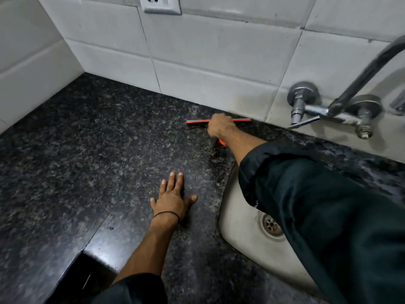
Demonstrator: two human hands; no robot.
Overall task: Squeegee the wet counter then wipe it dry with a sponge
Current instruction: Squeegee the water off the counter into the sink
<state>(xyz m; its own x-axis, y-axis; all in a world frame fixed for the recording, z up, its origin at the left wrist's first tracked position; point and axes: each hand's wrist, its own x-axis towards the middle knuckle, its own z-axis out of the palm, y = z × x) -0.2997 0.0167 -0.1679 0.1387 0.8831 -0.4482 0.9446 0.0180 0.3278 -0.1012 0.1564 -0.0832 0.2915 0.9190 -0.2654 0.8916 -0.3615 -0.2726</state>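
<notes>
The black speckled granite counter [98, 150] fills the left and middle of the view. My right hand [220, 126] reaches to the back of the counter, closed around a red squeegee [197, 122]. Its blade lies along the foot of the tiled wall, and a bit of red handle shows below my wrist. My left hand [173, 199] lies flat on the counter nearer to me, fingers spread, holding nothing. No sponge is in view.
A steel sink [243, 218] with a round drain [271, 224] sits to the right, partly covered by my dark sleeve. A chrome tap [333, 108] sticks out from the white tiled wall [208, 69] above it. A wall socket [161, 4] is at the top. The counter's front edge [87, 253] is at lower left.
</notes>
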